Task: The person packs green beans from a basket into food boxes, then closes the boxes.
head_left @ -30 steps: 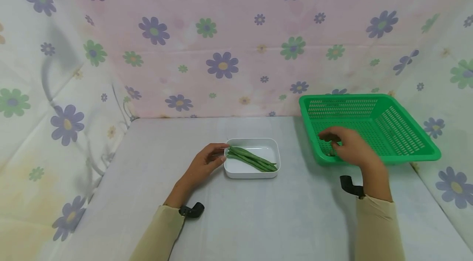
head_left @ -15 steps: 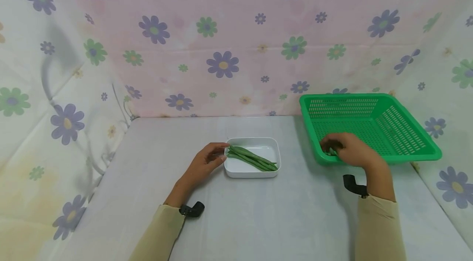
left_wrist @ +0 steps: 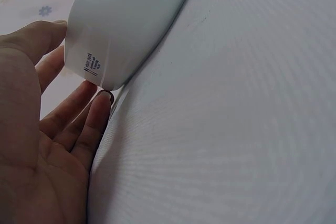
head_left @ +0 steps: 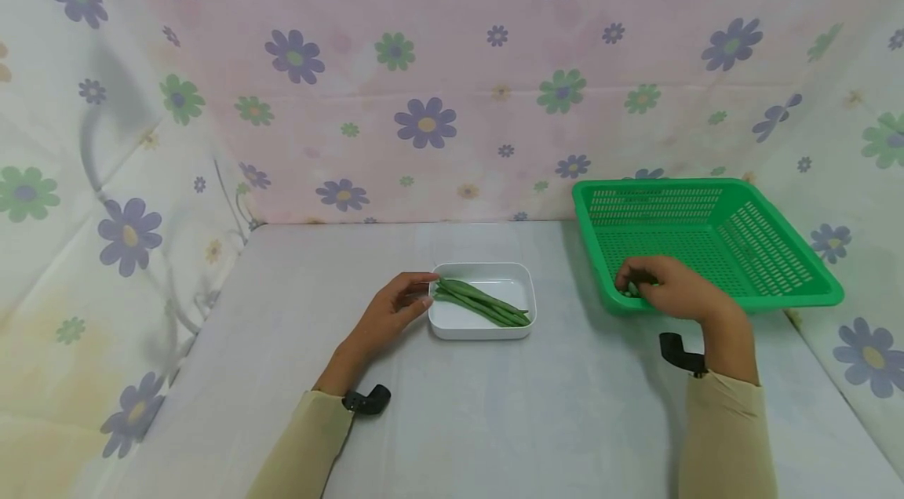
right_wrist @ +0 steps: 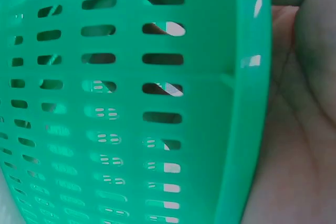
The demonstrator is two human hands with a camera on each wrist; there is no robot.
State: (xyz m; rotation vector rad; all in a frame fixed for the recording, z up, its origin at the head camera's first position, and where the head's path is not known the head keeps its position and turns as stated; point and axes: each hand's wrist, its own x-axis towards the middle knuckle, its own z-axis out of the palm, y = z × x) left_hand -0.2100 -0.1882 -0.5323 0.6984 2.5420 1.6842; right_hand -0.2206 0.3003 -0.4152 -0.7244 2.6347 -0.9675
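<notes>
Several long green beans (head_left: 487, 304) lie slanting across the white rectangular dish (head_left: 480, 334) in the middle of the table. My left hand (head_left: 387, 315) touches the dish's left end from outside, thumb and fingers relaxed along its wall. In the left wrist view, those fingertips meet the printed corner of the dish (left_wrist: 113, 30). At the right, my right hand (head_left: 667, 287) reaches over the front rim into the green plastic basket (head_left: 756, 252). Its fingers curl round pale green bean ends (head_left: 631, 290) low in the front left corner; the right wrist view shows mostly basket wall (right_wrist: 205, 103), hiding the fingertips.
A white cloth (head_left: 459, 420) covers the table. Flower-patterned curtains (head_left: 424, 52) enclose the back and both sides, the basket standing close to the back right. Its raised, slotted walls lie between the right hand and the dish.
My right hand has dipped lower into the basket's front corner and its fingers have closed in on the bean ends. The left hand and dish have stayed still.
</notes>
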